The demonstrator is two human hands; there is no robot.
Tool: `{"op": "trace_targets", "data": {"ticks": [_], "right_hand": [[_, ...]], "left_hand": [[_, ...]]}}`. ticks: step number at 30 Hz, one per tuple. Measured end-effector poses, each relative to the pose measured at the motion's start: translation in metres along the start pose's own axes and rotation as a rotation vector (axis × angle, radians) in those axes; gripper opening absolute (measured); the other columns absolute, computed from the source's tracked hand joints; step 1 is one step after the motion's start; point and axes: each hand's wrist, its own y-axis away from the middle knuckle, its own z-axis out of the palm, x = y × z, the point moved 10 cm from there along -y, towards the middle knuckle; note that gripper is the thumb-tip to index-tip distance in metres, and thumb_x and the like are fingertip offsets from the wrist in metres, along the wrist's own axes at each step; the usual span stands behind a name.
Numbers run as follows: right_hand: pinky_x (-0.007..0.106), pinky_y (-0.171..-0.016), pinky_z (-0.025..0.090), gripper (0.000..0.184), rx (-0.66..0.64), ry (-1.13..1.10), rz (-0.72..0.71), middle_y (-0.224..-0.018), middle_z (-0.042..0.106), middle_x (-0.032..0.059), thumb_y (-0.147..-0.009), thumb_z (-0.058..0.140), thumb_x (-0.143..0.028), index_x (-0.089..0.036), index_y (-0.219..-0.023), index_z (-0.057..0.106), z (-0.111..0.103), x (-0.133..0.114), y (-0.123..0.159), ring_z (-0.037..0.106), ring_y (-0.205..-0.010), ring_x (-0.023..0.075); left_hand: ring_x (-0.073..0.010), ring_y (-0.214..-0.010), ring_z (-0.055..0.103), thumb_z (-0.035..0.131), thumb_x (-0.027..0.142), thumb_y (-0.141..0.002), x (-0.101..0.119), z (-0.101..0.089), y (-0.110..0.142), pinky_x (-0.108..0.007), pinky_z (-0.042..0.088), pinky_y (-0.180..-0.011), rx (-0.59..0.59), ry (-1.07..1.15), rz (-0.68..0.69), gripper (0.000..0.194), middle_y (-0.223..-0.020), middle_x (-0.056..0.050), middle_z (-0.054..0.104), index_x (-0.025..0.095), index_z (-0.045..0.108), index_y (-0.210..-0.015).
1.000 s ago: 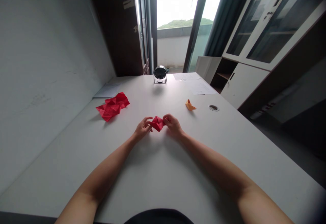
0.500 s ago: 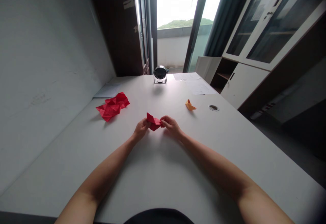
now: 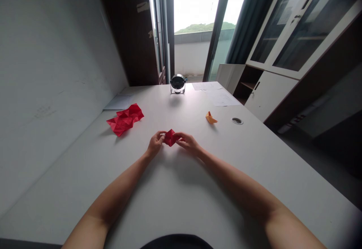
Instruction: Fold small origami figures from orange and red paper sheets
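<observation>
Between my two hands is a small piece of folded red paper (image 3: 170, 138), diamond-shaped from this side, held just above the white table. My left hand (image 3: 155, 143) pinches its left corner between thumb and fingers. On the other side my right hand (image 3: 188, 142) grips the right corner, its index finger lying along the paper's edge. The fingers hide both side corners. A larger creased sheet of red paper (image 3: 126, 120) lies to the left, and a little folded orange paper figure (image 3: 210, 118) sits to the right, both apart from my hands.
A round black device in a silver stand (image 3: 178, 83) is at the table's far edge. White paper sheets (image 3: 223, 98) lie at the back right, another sheet (image 3: 118, 102) at the back left by the wall. A cable hole (image 3: 236, 121) opens in the tabletop (image 3: 175, 200) on the right.
The red paper has turned and been refolded in my fingers: a flap stood up at its left half a second ago, and now it shows a flat diamond. Both hands have shifted slightly left.
</observation>
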Motion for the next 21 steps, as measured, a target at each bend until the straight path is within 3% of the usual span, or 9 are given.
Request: {"op": "trace_targets", "data": {"ticks": [6,12,18,21], "right_hand": [[0.035,-0.082,0.055,0.039,-0.037,0.098,-0.094,-0.111,0.067,0.0097,-0.081,0.061,-0.022,-0.021,-0.12,0.061,0.008,-0.007,0.002,0.065,-0.097,0.0202],[0.035,-0.082,0.056,0.051,-0.067,0.079,-0.14,-0.12,0.064,0.0098,-0.079,0.063,-0.019,-0.024,-0.129,0.055,0.011,-0.005,0.003,0.066,-0.099,0.0194],[0.034,-0.079,0.057,0.023,0.042,0.118,-0.088,-0.104,0.071,0.0063,-0.084,0.062,-0.028,-0.021,-0.106,0.067,0.001,-0.003,0.003,0.068,-0.088,0.0182],[0.033,-0.079,0.056,0.02,0.072,0.135,-0.085,-0.097,0.072,0.0056,-0.086,0.062,-0.034,-0.02,-0.099,0.068,-0.003,-0.007,0.003,0.068,-0.085,0.0182]], "left_hand": [[-0.014,-0.063,0.065,0.055,0.032,-0.087,-0.002,-0.001,0.001,-0.025,0.051,-0.063,0.011,0.014,-0.03,0.04,-0.072,-0.001,0.067,0.016,0.05,-0.123],[-0.0137,-0.055,0.063,0.057,0.03,-0.084,0.001,0.0,0.001,-0.025,0.05,-0.056,0.001,0.061,-0.024,0.028,-0.07,-0.001,0.067,0.017,0.051,-0.108],[-0.0137,-0.055,0.065,0.055,0.031,-0.085,0.001,-0.003,0.002,-0.024,0.048,-0.055,0.031,0.041,-0.021,0.029,-0.075,0.0,0.068,0.018,0.048,-0.11],[-0.0133,-0.053,0.064,0.054,0.031,-0.085,0.0,-0.003,0.002,-0.024,0.048,-0.055,0.037,0.035,-0.036,0.028,-0.071,0.001,0.068,0.019,0.044,-0.109]]}}
